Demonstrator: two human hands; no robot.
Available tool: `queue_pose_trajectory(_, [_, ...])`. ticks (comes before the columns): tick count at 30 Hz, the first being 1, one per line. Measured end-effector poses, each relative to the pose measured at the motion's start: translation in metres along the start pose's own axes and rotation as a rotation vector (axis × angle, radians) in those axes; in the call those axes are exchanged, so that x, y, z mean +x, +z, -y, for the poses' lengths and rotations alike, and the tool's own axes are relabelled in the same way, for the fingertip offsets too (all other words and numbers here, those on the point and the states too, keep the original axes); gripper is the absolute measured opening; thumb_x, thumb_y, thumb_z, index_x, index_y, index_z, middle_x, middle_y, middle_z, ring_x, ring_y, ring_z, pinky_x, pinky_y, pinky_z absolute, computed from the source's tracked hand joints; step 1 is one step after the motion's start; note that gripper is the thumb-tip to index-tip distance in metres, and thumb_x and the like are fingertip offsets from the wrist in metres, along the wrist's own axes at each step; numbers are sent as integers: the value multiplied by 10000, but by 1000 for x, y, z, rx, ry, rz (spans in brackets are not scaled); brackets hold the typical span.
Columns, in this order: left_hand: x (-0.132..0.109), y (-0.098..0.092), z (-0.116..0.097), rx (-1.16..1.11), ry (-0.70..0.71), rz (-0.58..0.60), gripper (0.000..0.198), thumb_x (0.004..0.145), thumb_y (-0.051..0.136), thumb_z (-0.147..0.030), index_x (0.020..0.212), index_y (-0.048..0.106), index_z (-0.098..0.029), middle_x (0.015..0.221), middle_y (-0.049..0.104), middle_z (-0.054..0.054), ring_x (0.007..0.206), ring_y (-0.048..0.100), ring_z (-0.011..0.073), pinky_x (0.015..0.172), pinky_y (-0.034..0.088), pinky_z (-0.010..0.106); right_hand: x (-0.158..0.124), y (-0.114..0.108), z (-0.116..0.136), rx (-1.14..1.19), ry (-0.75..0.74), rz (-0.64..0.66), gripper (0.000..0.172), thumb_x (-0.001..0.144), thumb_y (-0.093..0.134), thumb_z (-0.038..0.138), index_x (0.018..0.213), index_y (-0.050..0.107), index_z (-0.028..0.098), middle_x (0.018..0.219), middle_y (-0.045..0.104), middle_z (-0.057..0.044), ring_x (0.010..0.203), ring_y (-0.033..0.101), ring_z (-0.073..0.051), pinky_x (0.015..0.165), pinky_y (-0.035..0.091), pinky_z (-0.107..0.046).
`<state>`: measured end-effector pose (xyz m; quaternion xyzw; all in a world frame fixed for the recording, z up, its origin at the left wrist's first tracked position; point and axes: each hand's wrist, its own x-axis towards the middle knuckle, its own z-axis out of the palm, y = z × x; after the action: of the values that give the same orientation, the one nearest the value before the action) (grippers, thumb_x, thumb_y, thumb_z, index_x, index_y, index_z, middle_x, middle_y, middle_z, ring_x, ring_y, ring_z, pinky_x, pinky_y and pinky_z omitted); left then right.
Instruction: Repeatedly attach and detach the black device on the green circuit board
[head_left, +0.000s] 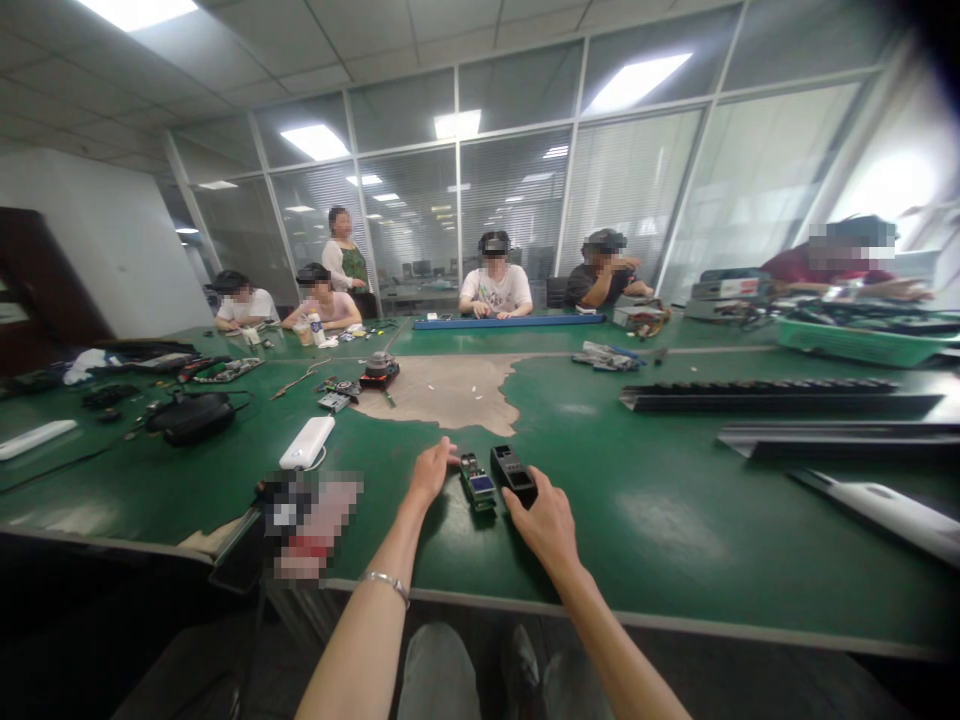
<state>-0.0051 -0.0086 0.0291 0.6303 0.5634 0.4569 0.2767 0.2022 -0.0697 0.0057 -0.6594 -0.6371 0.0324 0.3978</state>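
A green circuit board with a small blue-grey screen [480, 484] lies on the green table top in front of me. To its right is a black plastic housing [511, 468] with rectangular cut-outs, close to the board but apart from it. My right hand [549, 518] has its thumb and fingers around the near end of this housing. Just left of the board, my left hand [432, 472] has its fingers stretched out and appears to hold nothing. Whether its fingertips touch the board's edge I cannot make out.
A white power bank [307, 443] lies at left, near a black pouch [196, 416]. Long black metal channels [780, 400] and a white tool [892, 515] lie at right. A green basket [862, 342] stands at far right. Several people sit across the table.
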Motion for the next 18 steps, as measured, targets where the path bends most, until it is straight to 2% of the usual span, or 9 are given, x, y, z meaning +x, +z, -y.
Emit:
queue_pose_trajectory(6, [-4, 5, 4, 36, 51, -41, 599, 917, 249, -552, 992, 709, -176, 870, 746, 64, 924, 663, 216, 914, 450, 333, 1, 3, -1, 2, -16, 5, 620, 787, 537, 488, 1293, 467, 136, 1164, 607, -120, 1024, 528, -288, 857, 412, -387])
queue_pose_trajectory(18, [-6, 5, 2, -10, 62, 6, 602, 917, 258, -553, 1050, 698, -165, 919, 738, 78, 898, 670, 211, 884, 475, 329, -1, 7, -9, -1, -59, 16, 570, 819, 509, 428, 1310, 451, 142, 1140, 620, -107, 1005, 529, -274, 859, 432, -395])
